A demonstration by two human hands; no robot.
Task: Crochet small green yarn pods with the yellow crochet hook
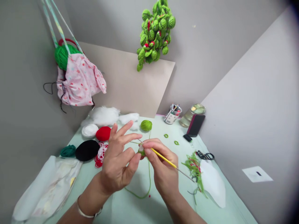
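Note:
Between thumb and a bent finger, my left hand (119, 158) pinches a small green crochet piece (141, 151); its other fingers are raised and spread. A yellow-handled crochet hook (164, 159) lies in the grip of my right hand (163, 165), its tip pointing up-left by the left index finger and its metal end slanting down-right. My right fingertips meet the green piece too. A strand of green yarn (149, 177) loops below the hands, and another runs up to a green yarn ball (146, 125) behind them. Where the hook tip meets the stitches is too small to make out.
White stuffing (105, 115) and a red yarn ball (103, 133) lie left, near a black yarn ball (87, 150). Two green rings (176, 142) sit right of the hands. Scissors (205, 155), yarn scraps (195, 168) and a phone (196, 125) line the right side.

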